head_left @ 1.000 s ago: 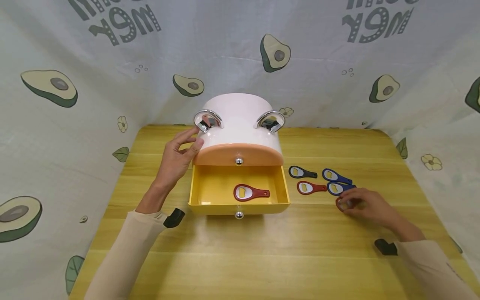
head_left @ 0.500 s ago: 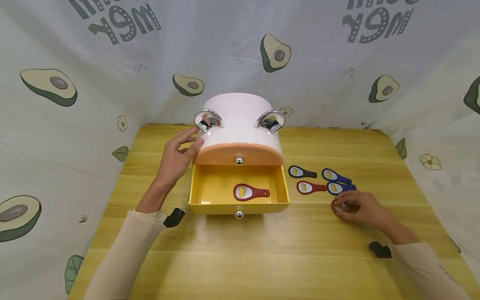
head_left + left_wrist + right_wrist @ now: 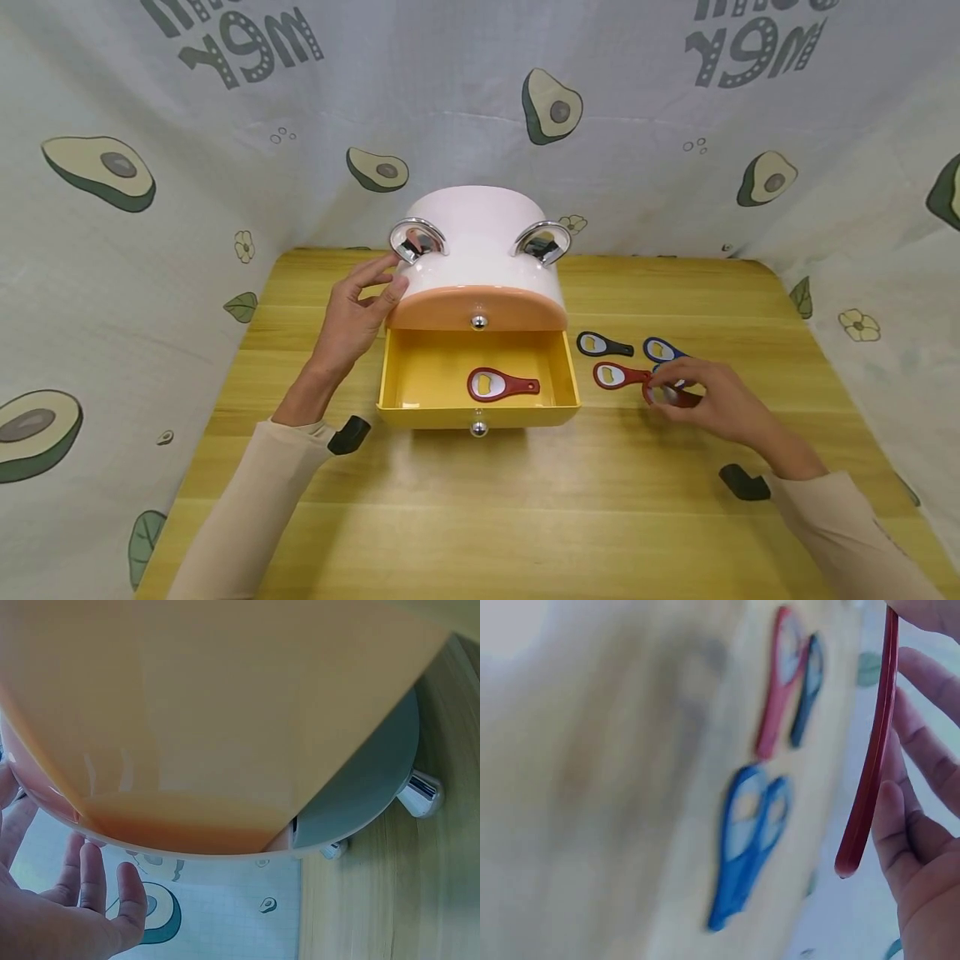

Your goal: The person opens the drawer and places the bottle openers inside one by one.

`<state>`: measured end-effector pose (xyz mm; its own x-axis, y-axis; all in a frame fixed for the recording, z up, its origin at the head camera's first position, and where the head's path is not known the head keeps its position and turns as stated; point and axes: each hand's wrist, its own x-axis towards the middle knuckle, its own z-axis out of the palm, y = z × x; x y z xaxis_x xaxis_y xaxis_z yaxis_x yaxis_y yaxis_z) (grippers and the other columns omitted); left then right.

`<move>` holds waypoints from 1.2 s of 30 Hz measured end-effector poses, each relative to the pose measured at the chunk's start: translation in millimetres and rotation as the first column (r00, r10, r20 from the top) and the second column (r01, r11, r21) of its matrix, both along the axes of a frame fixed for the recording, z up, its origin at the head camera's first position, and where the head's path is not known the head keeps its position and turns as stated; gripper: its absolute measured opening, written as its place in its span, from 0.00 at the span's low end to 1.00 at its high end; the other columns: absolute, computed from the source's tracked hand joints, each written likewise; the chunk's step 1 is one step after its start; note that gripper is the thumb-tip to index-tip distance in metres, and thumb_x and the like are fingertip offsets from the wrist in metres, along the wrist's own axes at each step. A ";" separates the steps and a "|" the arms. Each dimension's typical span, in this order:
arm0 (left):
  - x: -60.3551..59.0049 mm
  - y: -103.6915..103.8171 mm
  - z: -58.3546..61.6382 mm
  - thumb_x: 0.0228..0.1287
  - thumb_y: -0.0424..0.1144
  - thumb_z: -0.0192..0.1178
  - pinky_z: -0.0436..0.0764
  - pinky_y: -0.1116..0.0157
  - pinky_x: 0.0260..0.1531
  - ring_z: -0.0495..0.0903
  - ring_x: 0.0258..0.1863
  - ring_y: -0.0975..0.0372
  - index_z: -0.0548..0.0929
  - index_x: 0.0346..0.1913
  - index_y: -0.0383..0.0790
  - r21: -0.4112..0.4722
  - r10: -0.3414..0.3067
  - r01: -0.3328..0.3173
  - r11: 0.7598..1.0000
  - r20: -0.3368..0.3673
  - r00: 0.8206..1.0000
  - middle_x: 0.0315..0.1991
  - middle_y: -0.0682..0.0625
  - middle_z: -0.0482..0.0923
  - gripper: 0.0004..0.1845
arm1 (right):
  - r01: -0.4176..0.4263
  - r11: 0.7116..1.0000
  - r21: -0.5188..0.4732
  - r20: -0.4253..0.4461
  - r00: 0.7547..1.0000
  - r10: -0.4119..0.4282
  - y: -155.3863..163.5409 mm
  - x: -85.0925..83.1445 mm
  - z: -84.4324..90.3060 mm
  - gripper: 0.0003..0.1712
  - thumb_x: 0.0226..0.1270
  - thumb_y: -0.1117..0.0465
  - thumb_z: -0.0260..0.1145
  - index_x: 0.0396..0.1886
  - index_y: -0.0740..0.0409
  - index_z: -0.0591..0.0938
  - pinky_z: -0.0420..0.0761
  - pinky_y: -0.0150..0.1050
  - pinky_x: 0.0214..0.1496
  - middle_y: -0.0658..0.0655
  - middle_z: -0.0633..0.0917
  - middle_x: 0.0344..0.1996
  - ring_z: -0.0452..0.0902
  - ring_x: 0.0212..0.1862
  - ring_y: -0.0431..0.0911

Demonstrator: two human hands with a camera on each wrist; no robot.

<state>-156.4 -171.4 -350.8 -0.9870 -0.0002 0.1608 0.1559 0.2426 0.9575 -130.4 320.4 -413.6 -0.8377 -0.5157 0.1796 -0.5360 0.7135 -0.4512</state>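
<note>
Inspector A: The left hand [image 3: 352, 321] rests against the left side of the white cabinet [image 3: 483, 242], fingers nearly straight and spread narrowly, gripping nothing.

Inspector B: Confirmed. The right hand [image 3: 701, 404] pinches a red bottle opener [image 3: 663, 396] between thumb and curled fingers. The right wrist view shows that opener [image 3: 870, 772] edge-on against the fingers [image 3: 900, 825], raised off the wooden table [image 3: 525, 500].

Inspector A: Location of the held opener?

Inspector B: To the right of the open yellow drawer [image 3: 420, 383], just beside the loose openers on the table.

Inspector A: Count of those?

Inspector B: 4 show: 1 black opener [image 3: 603, 343], 1 red opener [image 3: 618, 375], and 2 blue openers [image 3: 750, 840] lying side by side, partly hidden by the hand in the head view.

Inspector A: Drawer contents: 1 further red opener in the drawer [image 3: 501, 385], lying flat.
</note>
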 end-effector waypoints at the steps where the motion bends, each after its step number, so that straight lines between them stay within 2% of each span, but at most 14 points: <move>1: -0.2 0.1 -0.1 0.74 0.42 0.59 0.73 0.53 0.59 0.70 0.62 0.54 0.77 0.69 0.43 0.000 0.000 0.000 1.000 -0.001 1.000 0.69 0.47 0.71 0.23 | -0.008 1.000 -0.007 -0.002 1.000 0.008 -4.3 -0.3 4.4 0.18 0.46 0.65 0.82 0.38 0.47 0.88 0.80 0.30 0.36 0.48 0.87 0.41 0.80 0.38 0.39; 7: -0.4 0.9 -0.3 0.73 0.41 0.59 0.73 0.56 0.57 0.70 0.62 0.54 0.77 0.68 0.43 0.007 0.002 -0.002 1.000 -0.001 1.000 0.68 0.47 0.71 0.23 | -0.069 0.995 -0.069 -0.010 0.998 0.069 -31.5 -0.9 30.0 0.19 0.47 0.66 0.81 0.40 0.48 0.88 0.74 0.27 0.29 0.47 0.86 0.40 0.76 0.32 0.38; 14: -0.9 1.4 -0.2 0.73 0.41 0.60 0.74 0.59 0.56 0.70 0.61 0.55 0.76 0.69 0.44 0.014 -0.005 0.005 1.000 -0.004 1.000 0.68 0.47 0.71 0.23 | -0.072 0.989 -0.125 0.010 0.997 0.074 -73.1 2.0 67.1 0.19 0.50 0.64 0.81 0.41 0.43 0.88 0.80 0.28 0.31 0.46 0.86 0.43 0.79 0.37 0.37; 18: -1.1 0.5 -0.1 0.73 0.41 0.60 0.74 0.59 0.55 0.70 0.61 0.55 0.77 0.68 0.43 0.018 0.001 0.000 1.000 -0.008 1.000 0.68 0.47 0.72 0.23 | -0.125 0.980 -0.152 -0.022 0.992 0.123 -101.2 4.2 88.5 0.20 0.50 0.64 0.81 0.42 0.41 0.87 0.78 0.29 0.29 0.44 0.86 0.44 0.77 0.33 0.36; 22: -0.8 -0.1 -0.7 0.73 0.41 0.60 0.73 0.59 0.56 0.70 0.61 0.56 0.77 0.68 0.44 0.028 -0.002 0.002 1.000 -0.003 1.000 0.67 0.47 0.72 0.23 | -0.201 0.958 -0.204 -0.038 0.980 0.198 -129.0 6.3 101.3 0.19 0.51 0.64 0.81 0.42 0.43 0.87 0.76 0.29 0.26 0.44 0.85 0.44 0.75 0.31 0.36; 27: 0.4 -0.7 -1.2 0.73 0.42 0.60 0.73 0.56 0.57 0.70 0.62 0.55 0.77 0.68 0.45 0.035 -0.004 0.004 0.999 0.004 1.000 0.67 0.47 0.71 0.23 | -0.282 0.925 -0.256 -0.036 0.959 0.282 -168.1 7.6 105.1 0.16 0.53 0.64 0.80 0.42 0.48 0.88 0.80 0.32 0.31 0.47 0.86 0.45 0.78 0.38 0.39; 32: 0.5 -1.0 -0.4 0.72 0.44 0.61 0.73 0.53 0.59 0.70 0.62 0.54 0.77 0.68 0.46 0.024 -0.001 0.001 1.000 0.007 1.000 0.68 0.48 0.71 0.23 | -0.305 0.922 -0.237 -0.012 0.950 0.311 -206.0 13.0 101.8 0.13 0.55 0.59 0.78 0.41 0.50 0.89 0.84 0.34 0.38 0.47 0.86 0.46 0.79 0.47 0.41; 34: 0.2 -1.1 0.0 0.72 0.45 0.61 0.73 0.52 0.60 0.70 0.63 0.52 0.78 0.68 0.47 0.019 0.000 0.000 1.000 0.009 1.000 0.68 0.48 0.71 0.24 | -0.306 0.923 -0.233 -0.017 0.950 0.310 -218.9 15.1 99.6 0.13 0.55 0.58 0.78 0.41 0.51 0.89 0.84 0.33 0.39 0.48 0.86 0.46 0.78 0.48 0.41; 36: 0.1 -1.2 0.6 0.72 0.46 0.61 0.73 0.51 0.61 0.70 0.64 0.51 0.77 0.68 0.47 0.016 -0.003 0.003 1.000 0.010 1.000 0.68 0.47 0.70 0.24 | -0.306 0.919 -0.247 -0.013 0.950 0.313 -230.4 16.7 97.4 0.13 0.55 0.59 0.78 0.41 0.53 0.88 0.85 0.33 0.38 0.48 0.86 0.45 0.79 0.45 0.40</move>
